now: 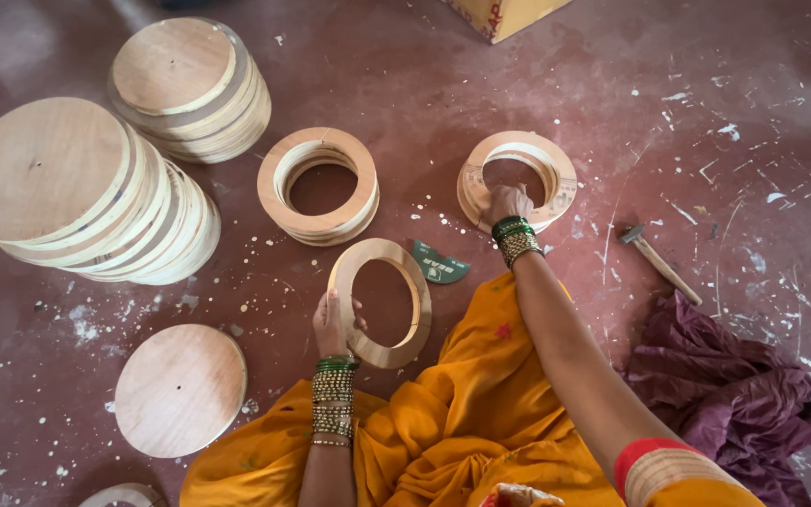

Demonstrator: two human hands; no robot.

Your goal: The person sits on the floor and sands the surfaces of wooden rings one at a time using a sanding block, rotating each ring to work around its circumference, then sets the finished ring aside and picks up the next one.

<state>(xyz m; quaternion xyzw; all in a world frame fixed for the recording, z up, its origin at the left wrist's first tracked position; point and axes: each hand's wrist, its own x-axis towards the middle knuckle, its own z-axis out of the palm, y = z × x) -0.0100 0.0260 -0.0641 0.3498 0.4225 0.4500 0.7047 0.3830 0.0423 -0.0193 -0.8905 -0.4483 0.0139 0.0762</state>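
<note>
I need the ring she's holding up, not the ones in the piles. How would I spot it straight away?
Start at the orange cloth at the bottom and follow the left hand up from it. It grips a single wooden ring by its lower left edge. Unlike the two ring stacks lying flat beyond it, this one is alone and tilted up on edge.

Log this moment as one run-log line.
left hand: holds wooden ring on edge | right hand: on ring stack | nearby: second ring stack, disc stacks, hammer
</note>
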